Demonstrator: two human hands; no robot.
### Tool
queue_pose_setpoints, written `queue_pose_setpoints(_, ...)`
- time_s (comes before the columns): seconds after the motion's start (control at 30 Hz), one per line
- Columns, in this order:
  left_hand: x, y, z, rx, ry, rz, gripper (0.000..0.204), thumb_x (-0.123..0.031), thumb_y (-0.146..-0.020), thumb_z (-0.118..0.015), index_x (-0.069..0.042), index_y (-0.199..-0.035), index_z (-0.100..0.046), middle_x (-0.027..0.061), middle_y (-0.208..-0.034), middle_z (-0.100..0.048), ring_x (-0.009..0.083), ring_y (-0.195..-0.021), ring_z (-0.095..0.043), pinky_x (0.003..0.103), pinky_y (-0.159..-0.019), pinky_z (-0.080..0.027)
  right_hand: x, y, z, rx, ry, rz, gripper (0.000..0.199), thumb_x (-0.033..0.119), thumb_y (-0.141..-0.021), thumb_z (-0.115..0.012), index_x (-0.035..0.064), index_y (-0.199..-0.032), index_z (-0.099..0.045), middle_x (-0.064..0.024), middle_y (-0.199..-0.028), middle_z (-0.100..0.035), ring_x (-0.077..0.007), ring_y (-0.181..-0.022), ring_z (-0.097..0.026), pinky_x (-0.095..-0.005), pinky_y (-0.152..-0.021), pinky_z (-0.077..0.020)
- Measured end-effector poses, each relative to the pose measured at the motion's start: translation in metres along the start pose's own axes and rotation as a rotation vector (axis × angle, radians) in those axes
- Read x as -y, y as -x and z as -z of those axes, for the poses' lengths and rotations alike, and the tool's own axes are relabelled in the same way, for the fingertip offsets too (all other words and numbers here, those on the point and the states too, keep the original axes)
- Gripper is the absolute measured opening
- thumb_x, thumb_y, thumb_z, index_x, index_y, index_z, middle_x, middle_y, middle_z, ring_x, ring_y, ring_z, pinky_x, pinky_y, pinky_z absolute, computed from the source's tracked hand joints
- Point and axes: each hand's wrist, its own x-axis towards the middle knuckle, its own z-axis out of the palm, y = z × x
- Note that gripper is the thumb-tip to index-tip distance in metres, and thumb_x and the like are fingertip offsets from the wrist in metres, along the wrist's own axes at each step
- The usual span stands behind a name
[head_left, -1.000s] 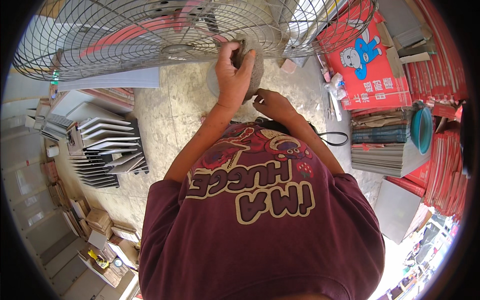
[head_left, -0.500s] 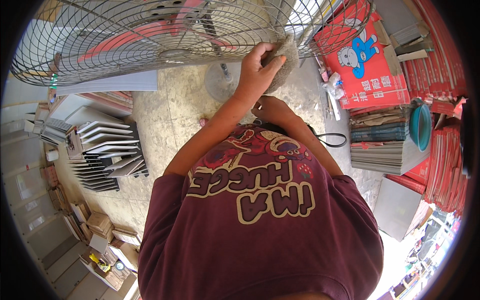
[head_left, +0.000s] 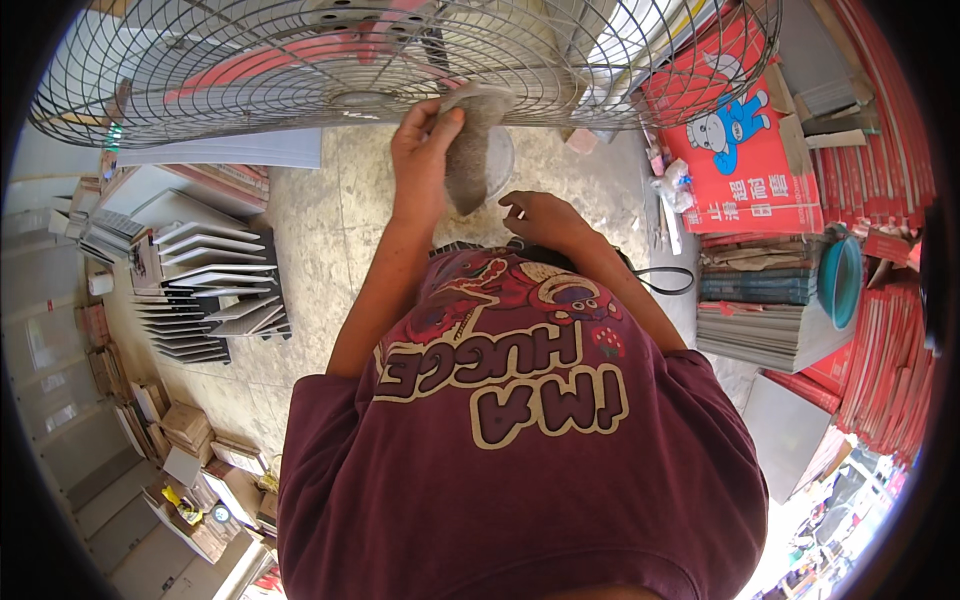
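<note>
My left hand (head_left: 420, 165) is closed on a dusty grey-brown cloth (head_left: 466, 165), pinching its upper left edge between thumb and fingers. The cloth hangs down in front of the lower rim of a large round fan's wire grille (head_left: 250, 85), and its top overlaps or touches that rim. Lower and to the right, my right hand (head_left: 548, 222) is held before my body with fingers loosely bent and apart, nothing visible in it. Beneath the cloth, the fan's round base (head_left: 503, 160) is partly hidden.
Tile sample racks (head_left: 215, 290) stand on the left, with cardboard boxes (head_left: 188, 425) below them. To the right are a red carton with a cartoon figure (head_left: 745, 180), stacked red boxes (head_left: 880, 370), grey tiles (head_left: 755, 335) and a teal basin (head_left: 839, 283).
My left hand has carried the cloth leftward along the grille's lower rim, and the cloth now hangs down. My right hand stays nearly in place, its fingers now showing more clearly.
</note>
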Motion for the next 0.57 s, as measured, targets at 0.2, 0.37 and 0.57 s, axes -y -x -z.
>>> queue_pose_setpoints(0.2,-0.017,-0.001,0.035,-0.196,0.044,-0.128,0.013,-0.009,-0.083,-0.062,-0.002,-0.094,-0.06,0.0013,-0.088,-0.061,0.0071,-0.078,-0.054,0.02,-0.072,-0.041,-0.002,-0.003,0.003,0.0,0.005,0.003,0.037,0.026,-0.079,-0.054,0.0063,-0.11,-0.058,-0.0117,-0.094,-0.064,-0.028,-0.09,-0.06,-0.0369,-0.081,-0.0461)
queue_pose_setpoints(0.37,-0.028,0.003,0.035,-0.239,0.004,-0.239,0.014,-0.006,-0.084,-0.061,0.0,-0.096,-0.058,0.0026,-0.091,-0.061,0.0077,-0.081,-0.054,0.021,-0.074,-0.042,-0.004,-0.004,0.004,-0.005,-0.001,0.014,0.037,0.026,-0.079,-0.055,0.006,-0.11,-0.058,-0.0116,-0.093,-0.064,-0.028,-0.09,-0.06,-0.0368,-0.08,-0.0463)
queue_pose_setpoints(0.57,-0.034,0.012,-0.004,-0.04,-0.267,-0.278,0.025,-0.005,-0.085,-0.06,0.001,-0.108,-0.054,0.0068,-0.099,-0.06,0.0105,-0.091,-0.053,0.022,-0.082,-0.04,-0.004,-0.006,0.006,-0.057,-0.022,0.029,0.037,0.026,-0.079,-0.055,0.0065,-0.11,-0.058,-0.0123,-0.092,-0.064,-0.028,-0.09,-0.06,-0.0364,-0.08,-0.0464)
